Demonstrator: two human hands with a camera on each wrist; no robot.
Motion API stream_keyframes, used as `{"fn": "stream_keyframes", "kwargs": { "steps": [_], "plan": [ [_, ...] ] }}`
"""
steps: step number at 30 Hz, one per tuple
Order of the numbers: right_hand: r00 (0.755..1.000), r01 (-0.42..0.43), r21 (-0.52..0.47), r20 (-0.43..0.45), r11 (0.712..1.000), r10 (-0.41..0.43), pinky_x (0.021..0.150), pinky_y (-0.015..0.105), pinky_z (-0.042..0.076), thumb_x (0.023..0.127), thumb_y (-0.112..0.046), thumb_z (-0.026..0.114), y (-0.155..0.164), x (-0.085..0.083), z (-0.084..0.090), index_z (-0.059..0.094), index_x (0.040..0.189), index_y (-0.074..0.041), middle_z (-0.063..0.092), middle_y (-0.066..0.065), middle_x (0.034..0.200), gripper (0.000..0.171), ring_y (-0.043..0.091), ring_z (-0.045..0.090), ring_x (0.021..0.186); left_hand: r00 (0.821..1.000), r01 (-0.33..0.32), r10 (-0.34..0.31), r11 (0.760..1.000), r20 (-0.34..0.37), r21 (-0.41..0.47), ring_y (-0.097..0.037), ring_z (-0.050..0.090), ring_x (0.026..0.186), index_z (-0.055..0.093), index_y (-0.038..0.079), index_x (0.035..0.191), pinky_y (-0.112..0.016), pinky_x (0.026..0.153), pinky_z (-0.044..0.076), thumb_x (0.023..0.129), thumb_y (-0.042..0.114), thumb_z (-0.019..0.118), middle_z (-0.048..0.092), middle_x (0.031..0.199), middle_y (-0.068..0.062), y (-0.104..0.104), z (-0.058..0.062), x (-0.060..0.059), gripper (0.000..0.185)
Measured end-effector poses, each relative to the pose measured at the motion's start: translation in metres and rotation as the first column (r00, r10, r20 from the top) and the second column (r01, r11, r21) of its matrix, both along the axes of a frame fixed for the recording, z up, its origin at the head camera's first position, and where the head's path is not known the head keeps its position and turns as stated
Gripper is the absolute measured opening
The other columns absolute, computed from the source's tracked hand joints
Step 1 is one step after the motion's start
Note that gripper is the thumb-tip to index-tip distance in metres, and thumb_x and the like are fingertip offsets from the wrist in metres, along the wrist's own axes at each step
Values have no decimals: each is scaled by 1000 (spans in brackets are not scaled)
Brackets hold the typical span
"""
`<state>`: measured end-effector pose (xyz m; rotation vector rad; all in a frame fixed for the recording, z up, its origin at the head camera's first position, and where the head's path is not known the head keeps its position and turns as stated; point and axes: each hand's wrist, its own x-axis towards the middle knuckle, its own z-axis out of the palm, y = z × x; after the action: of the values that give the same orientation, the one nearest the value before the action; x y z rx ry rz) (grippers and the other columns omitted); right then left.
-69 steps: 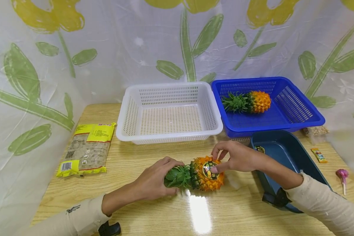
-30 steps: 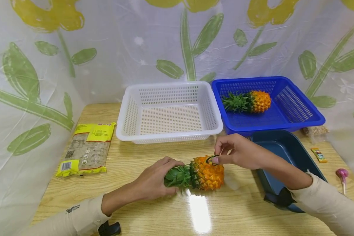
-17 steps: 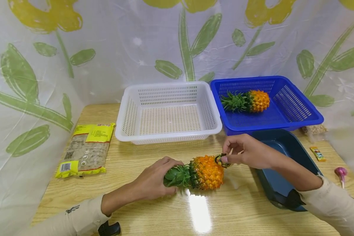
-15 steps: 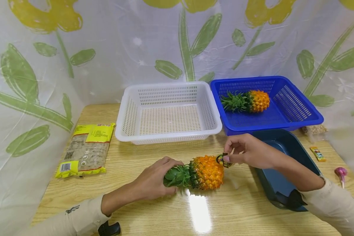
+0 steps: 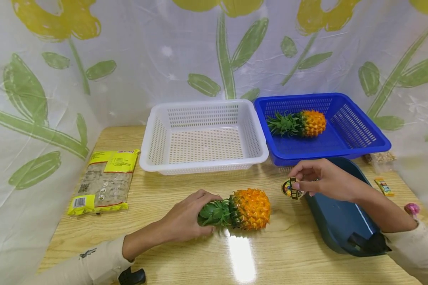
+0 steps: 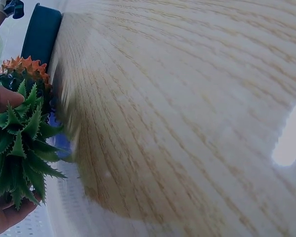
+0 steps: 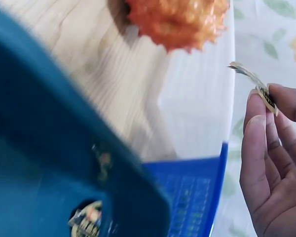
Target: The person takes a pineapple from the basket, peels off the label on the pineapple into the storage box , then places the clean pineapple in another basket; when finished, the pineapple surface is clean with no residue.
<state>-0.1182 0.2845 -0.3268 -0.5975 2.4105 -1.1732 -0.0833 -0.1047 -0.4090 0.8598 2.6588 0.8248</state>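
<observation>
My left hand (image 5: pixel 187 217) grips the green leafy crown of a small pineapple (image 5: pixel 252 209) lying on the table. In the left wrist view, thumb and fingers stand on either side of the leaves (image 6: pixel 22 148). The orange body points right, its upper side bare. My right hand (image 5: pixel 329 181) pinches a round black-and-gold sticker (image 5: pixel 289 189) between thumb and fingers, apart from the fruit and by the near-left rim of a dark teal bin (image 5: pixel 346 221). From the right wrist the sticker (image 7: pixel 251 76) looks slightly bent. Another sticker (image 7: pixel 88 219) lies inside the bin.
A white basket (image 5: pixel 205 161) stands at the back. Beside it, a blue basket (image 5: pixel 331 152) holds a second pineapple (image 5: pixel 312 122). A yellow-edged packet (image 5: pixel 107 182) lies left. At right are a small yellow wrapper (image 5: pixel 384 187), a pink lollipop (image 5: pixel 411 208) and a clear bag (image 5: pixel 381 157).
My right hand has peeled the sticker off the pineapple and carried it rightward to the teal bin's edge. The left hand has kept its grip on the crown.
</observation>
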Motion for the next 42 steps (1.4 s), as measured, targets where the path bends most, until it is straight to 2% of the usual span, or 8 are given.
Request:
{"fn": "stream_keyframes", "kwargs": {
  "steps": [9, 11, 15, 20, 26, 34, 42],
  "plan": [
    [1000, -18, 98, 2, 995, 18, 68, 33, 58, 101, -18, 62, 36, -3, -7, 64, 129, -7, 74, 2, 103, 30, 10, 69, 86, 1000, -8, 8, 1000, 15, 0, -22, 59, 116, 52, 26, 142, -43, 84, 55, 78, 29, 85, 56, 132, 1, -1, 0, 0, 72],
    [1000, -21, 100, 5, 995, 21, 68, 32, 58, 101, -16, 61, 44, -4, -9, 64, 129, -5, 75, 2, 104, 30, 10, 69, 87, 1000, -8, 8, 1000, 15, -2, -22, 59, 115, 52, 26, 142, -42, 82, 55, 78, 29, 85, 56, 131, 1, -1, 0, 0, 72],
    [999, -40, 72, 18, 997, 39, 64, 32, 57, 101, -9, 59, 62, -6, -15, 63, 127, 1, 74, 0, 97, 28, 12, 68, 81, 1000, -7, 7, 1000, 11, -5, -21, 59, 114, 52, 26, 142, -41, 81, 55, 78, 29, 85, 56, 131, 1, -1, 0, 0, 72],
    [997, -54, 52, 55, 997, 51, 61, 32, 55, 101, -5, 57, 81, -9, -23, 61, 123, 4, 70, -2, 91, 24, 15, 65, 77, 1000, -6, 6, 1000, 10, -5, -22, 59, 115, 52, 26, 142, -41, 82, 55, 78, 29, 85, 56, 132, 0, -1, 0, 0, 73],
    [990, -42, 74, 138, 996, 32, 61, 33, 56, 101, -6, 57, 97, -15, -30, 59, 120, 5, 70, -1, 91, 21, 16, 65, 77, 1000, -8, 8, 1000, 17, -3, -23, 59, 116, 52, 26, 142, -42, 83, 55, 78, 29, 85, 56, 133, 0, -1, 1, -1, 72],
    [958, -48, 149, 285, 988, 4, 62, 34, 55, 101, -15, 60, 107, -22, -37, 59, 117, 2, 64, 0, 89, 23, 16, 64, 78, 1000, -6, 6, 1000, 25, -7, -22, 59, 114, 52, 26, 143, -41, 81, 55, 78, 30, 84, 56, 132, 0, 0, 2, -1, 73],
    [946, -80, 139, 324, 987, 31, 57, 30, 52, 99, -11, 61, 110, -26, -50, 60, 116, 4, 63, 0, 89, 22, 12, 59, 69, 999, -8, 9, 1000, 36, -5, -23, 59, 115, 52, 26, 143, -43, 83, 55, 78, 29, 84, 56, 132, 0, 0, 2, -1, 73]
  ]
}}
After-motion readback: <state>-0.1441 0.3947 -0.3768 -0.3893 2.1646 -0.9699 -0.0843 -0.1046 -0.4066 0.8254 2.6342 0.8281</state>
